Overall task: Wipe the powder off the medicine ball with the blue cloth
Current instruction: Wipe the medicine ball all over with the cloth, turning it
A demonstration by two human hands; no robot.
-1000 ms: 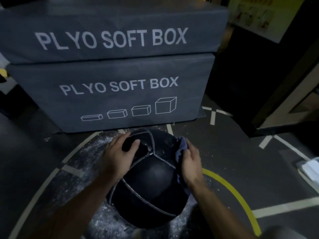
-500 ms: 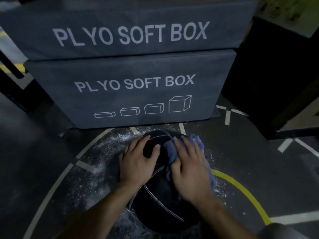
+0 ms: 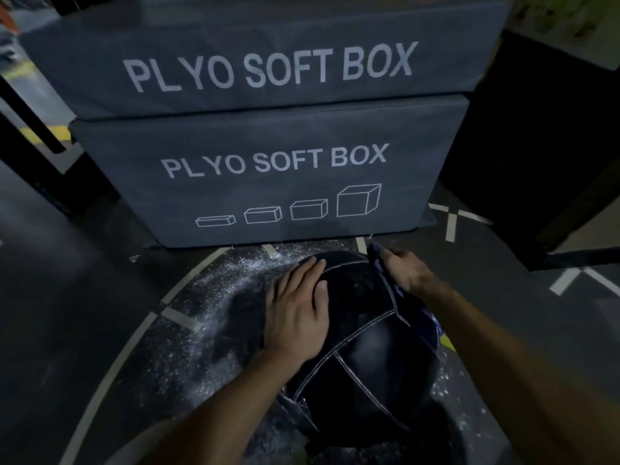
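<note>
My right hand (image 3: 404,271) grips the blue cloth (image 3: 407,298) against the upper right side of the medicine ball (image 3: 362,347). Fingers are curled round a bunched corner of the cloth at the ball's far right edge; the rest of the cloth trails down the ball's right flank under my wrist and forearm. The fingertips themselves are partly lost in motion blur, so I cannot tell exactly how each one lies.

My left hand (image 3: 298,310) lies flat on the ball's upper left, fingers straight and close together, pointing away from me, palm pressing the surface. It holds nothing.

The ball is black with pale seam lines that meet near its middle. It sits on the dark floor (image 3: 84,297) right in front of me, between my forearms, just short of the stacked boxes. Its visible top panels look dark and mostly clean.

White powder (image 3: 214,317) is scattered over the floor to the left of the ball and beyond it, with a few flecks on the right near the yellow line (image 3: 448,344).

Behind the ball stand two grey padded boxes, lower box (image 3: 268,176) and upper box (image 3: 261,62), each printed PLYO SOFT BOX. Pale tape lines (image 3: 110,367) curve across the floor.
</note>
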